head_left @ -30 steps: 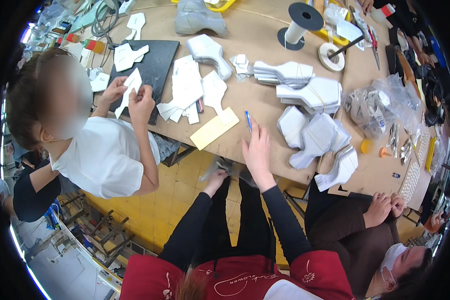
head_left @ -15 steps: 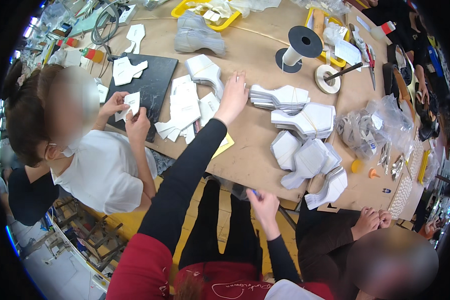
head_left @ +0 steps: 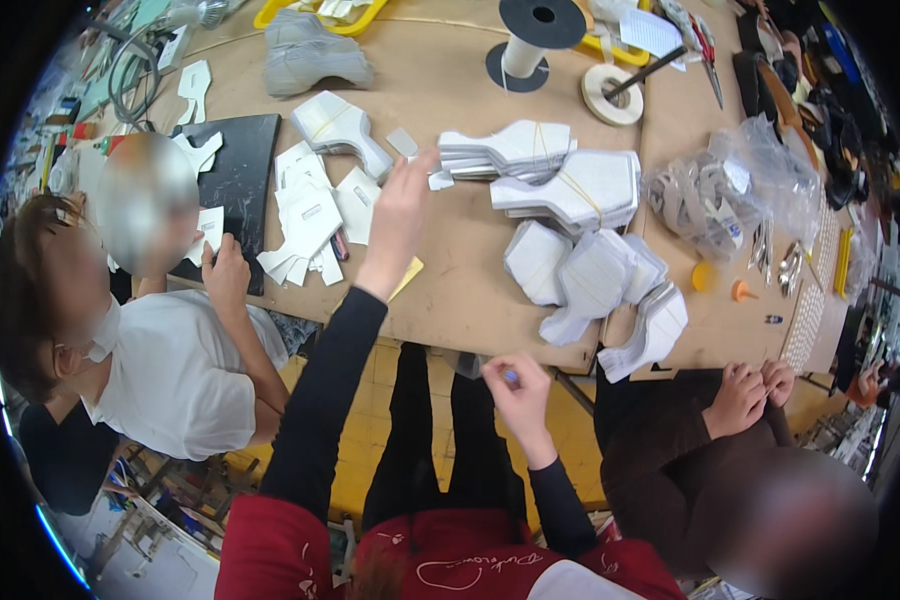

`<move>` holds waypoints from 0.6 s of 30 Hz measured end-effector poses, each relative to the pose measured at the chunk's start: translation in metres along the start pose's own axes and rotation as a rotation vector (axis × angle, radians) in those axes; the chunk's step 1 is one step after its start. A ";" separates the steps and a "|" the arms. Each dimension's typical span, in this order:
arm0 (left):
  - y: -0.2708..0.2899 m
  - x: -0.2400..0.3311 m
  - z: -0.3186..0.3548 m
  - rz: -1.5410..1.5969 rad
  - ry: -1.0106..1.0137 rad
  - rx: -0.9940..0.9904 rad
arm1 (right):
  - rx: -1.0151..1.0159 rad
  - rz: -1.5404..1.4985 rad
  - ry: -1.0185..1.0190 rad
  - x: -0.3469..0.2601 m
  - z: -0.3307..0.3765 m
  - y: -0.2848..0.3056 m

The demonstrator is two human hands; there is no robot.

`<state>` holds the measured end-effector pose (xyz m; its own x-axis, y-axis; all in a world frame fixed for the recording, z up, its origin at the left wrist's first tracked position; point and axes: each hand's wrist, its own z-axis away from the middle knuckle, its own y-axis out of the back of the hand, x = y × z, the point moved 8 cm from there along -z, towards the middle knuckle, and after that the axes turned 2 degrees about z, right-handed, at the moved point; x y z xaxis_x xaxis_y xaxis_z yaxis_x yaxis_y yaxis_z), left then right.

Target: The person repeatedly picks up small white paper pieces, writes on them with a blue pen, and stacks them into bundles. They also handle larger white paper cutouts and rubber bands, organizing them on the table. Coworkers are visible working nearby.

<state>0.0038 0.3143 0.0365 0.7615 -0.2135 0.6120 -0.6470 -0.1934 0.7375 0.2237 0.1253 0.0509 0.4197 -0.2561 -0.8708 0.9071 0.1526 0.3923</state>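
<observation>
My left hand (head_left: 400, 220) reaches over the table with its fingers stretched out. A small white piece (head_left: 440, 181) lies beside its fingertips, and a small grey piece (head_left: 402, 141) just beyond them. To its right is a banded stack of white shoe-shaped cutouts (head_left: 510, 152); to its left are another banded stack (head_left: 342, 132) and loose printed white cutouts (head_left: 308, 215). My right hand (head_left: 520, 395) is closed in front of the table's near edge. A small blue object (head_left: 511, 376) shows between its fingers; its kind is not clear.
More banded stacks (head_left: 592, 275) lie at the right, with a plastic bag of grey pieces (head_left: 705, 195) beyond. A black-ended spool (head_left: 523, 55) and a tape roll (head_left: 611, 95) stand at the back. On the left, a person (head_left: 175, 370) handles a white cutout; another person (head_left: 660, 470) sits at the right.
The whole view has shifted, so the table appears farther left and up. My left hand has drawn back a little, exposing the small pieces. My right hand has turned slightly.
</observation>
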 end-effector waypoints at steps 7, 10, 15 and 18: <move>-0.054 0.052 0.146 -0.045 -0.160 -0.524 | -0.015 -0.740 -0.058 0.011 -0.020 -0.007; -0.045 0.043 0.151 0.103 -0.148 -0.346 | -0.261 -0.927 -0.012 0.014 -0.032 -0.018; -0.042 0.031 0.145 0.089 -0.023 -0.205 | 0.124 -0.556 0.059 0.044 -0.056 -0.022; -0.039 0.032 0.142 0.117 0.000 -0.175 | 0.189 -0.413 0.130 0.048 -0.074 -0.035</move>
<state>0.0474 0.1791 -0.0131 0.6812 -0.2249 0.6967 -0.7147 0.0018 0.6994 0.2095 0.1785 -0.0270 0.0262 -0.1349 -0.9905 0.9923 -0.1163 0.0421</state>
